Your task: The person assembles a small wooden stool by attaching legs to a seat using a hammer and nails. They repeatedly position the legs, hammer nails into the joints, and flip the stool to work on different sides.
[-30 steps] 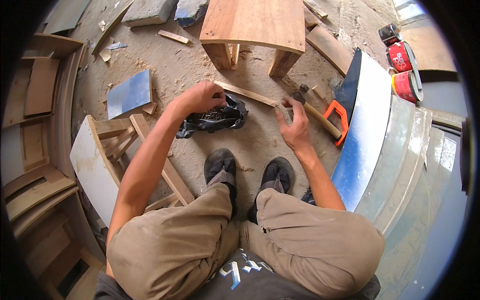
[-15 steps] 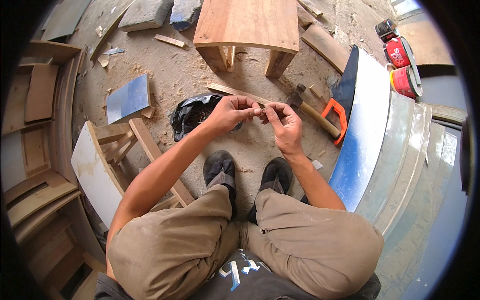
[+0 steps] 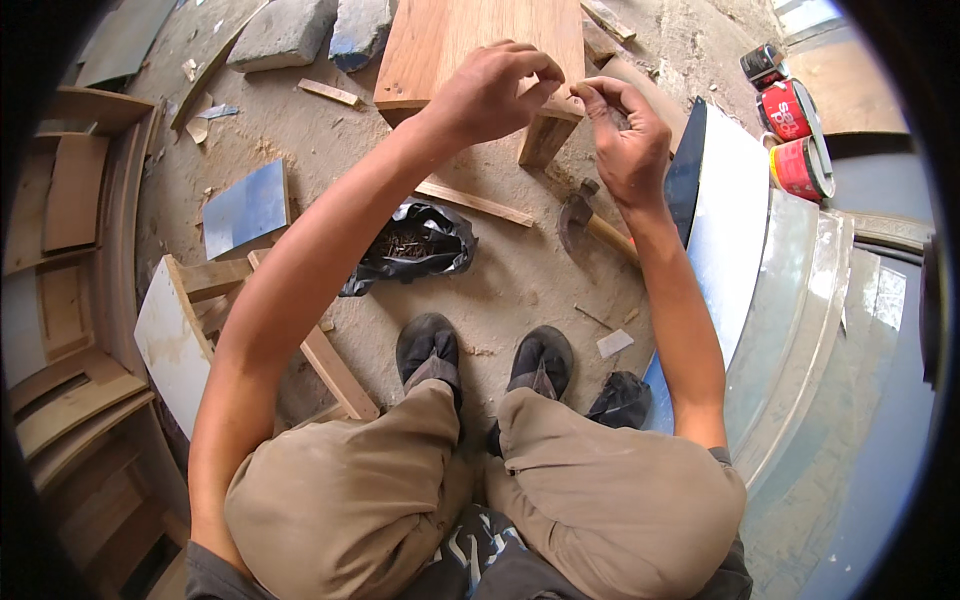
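Both hands are raised over the near right corner of a wooden bench-like piece point(image 3: 430, 70). My right hand point(image 3: 632, 135) pinches a thin nail point(image 3: 574, 97) between thumb and forefinger, close above the board's edge. Just left of it, my left hand point(image 3: 495, 88) has its fingers curled and thumb drawn toward the forefinger; whatever it may hold is too small to make out. Below my hands, a black plastic bag point(image 3: 450, 258) lies open on the floor with many nails point(image 3: 405, 246) inside. A hammer point(image 3: 585, 220) with a wooden handle rests near my right forearm.
A wooden frame with a white panel point(image 3: 170, 340) stands at the left, beside a blue-painted board point(image 3: 247, 208). White-and-blue sheet point(image 3: 725, 230) and paint cans point(image 3: 797, 168) are at the right. A wood strip point(image 3: 475, 200) and concrete blocks point(image 3: 285, 35) lie ahead.
Both hands have moved up and forward from above the floor to the bench's near right corner, and have come slightly apart. The nail bag and hammer are now less covered by my arms.
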Demonstrator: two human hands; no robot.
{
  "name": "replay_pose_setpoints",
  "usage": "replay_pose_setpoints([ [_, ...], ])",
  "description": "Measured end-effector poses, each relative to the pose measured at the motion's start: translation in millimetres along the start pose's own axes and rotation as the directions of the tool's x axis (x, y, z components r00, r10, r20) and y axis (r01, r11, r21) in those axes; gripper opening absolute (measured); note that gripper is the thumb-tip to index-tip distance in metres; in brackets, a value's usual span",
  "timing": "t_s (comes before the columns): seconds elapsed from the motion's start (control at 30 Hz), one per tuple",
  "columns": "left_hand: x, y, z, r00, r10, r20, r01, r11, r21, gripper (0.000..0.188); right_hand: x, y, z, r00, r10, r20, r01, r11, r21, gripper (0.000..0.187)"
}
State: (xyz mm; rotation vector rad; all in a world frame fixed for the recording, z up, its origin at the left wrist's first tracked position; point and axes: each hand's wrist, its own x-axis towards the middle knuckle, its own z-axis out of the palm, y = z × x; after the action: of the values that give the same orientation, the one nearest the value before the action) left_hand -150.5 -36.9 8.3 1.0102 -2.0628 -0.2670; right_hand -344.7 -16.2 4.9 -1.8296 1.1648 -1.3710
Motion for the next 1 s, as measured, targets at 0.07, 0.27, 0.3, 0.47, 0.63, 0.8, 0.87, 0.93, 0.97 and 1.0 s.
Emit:
replay_pose_setpoints([
  [0.07, -2.0, -7.0, 7.5, 0.999, 0.053, 0.007, -0.053, 0.997, 0.048, 0.013, 4.0, 5.7, 3.4, 0.999, -0.042, 0.028, 0.045, 0.989, -0.138, 0.017],
  [0.27, -1.7, -4.9, 8.0, 0.958, -0.241, 0.159, 0.269, 0.944, -0.191, 0.015, 3.8, 10.6, 0.7, 0.989, -0.141, 0.039, 0.146, 0.952, -0.268, 0.014],
  [0.3, -1.7, -5.0, 6.7, 0.956, -0.244, 0.162, 0.273, 0.942, -0.194, 0.015, 3.4, 10.8, 0.4, 0.992, -0.119, 0.037, 0.125, 0.959, -0.255, 0.014],
  [0.47, -1.4, -5.6, 6.0, 0.955, -0.246, 0.163, 0.274, 0.944, -0.182, 0.017, 6.0, 7.0, -3.0, 0.992, -0.104, 0.072, 0.119, 0.959, -0.257, 0.014],
  [0.63, 2.9, -7.9, 3.7, 0.955, -0.216, 0.205, 0.248, 0.958, -0.146, 0.019, 8.5, 7.1, -2.0, 0.980, -0.169, 0.102, 0.191, 0.944, -0.269, 0.013],
  [0.8, 14.0, -6.1, 1.9, 0.842, -0.374, 0.389, 0.481, 0.846, -0.228, 0.022, 10.2, 3.7, -5.1, 0.977, -0.177, 0.120, 0.205, 0.934, -0.293, 0.012],
  [0.87, 10.4, -2.7, 7.0, 0.874, -0.383, 0.298, 0.451, 0.869, -0.203, 0.023, 12.0, 2.9, -3.3, 0.974, -0.192, 0.123, 0.219, 0.936, -0.276, 0.011],
  [0.93, 6.0, -0.9, 9.1, 0.921, -0.326, 0.212, 0.360, 0.921, -0.149, 0.021, 11.8, 2.4, -3.4, 0.972, -0.202, 0.117, 0.225, 0.944, -0.241, 0.010],
  [0.97, 5.2, -0.3, 11.1, 0.941, -0.291, 0.171, 0.313, 0.942, -0.122, 0.021, 12.2, 3.5, -3.3, 0.966, -0.235, 0.109, 0.255, 0.938, -0.237, 0.010],
  [1.0, 5.1, -1.3, 12.9, 0.952, -0.272, 0.142, 0.291, 0.947, -0.134, 0.020, 12.9, 5.4, -2.5, 0.958, -0.267, 0.101, 0.284, 0.930, -0.234, 0.010],
])
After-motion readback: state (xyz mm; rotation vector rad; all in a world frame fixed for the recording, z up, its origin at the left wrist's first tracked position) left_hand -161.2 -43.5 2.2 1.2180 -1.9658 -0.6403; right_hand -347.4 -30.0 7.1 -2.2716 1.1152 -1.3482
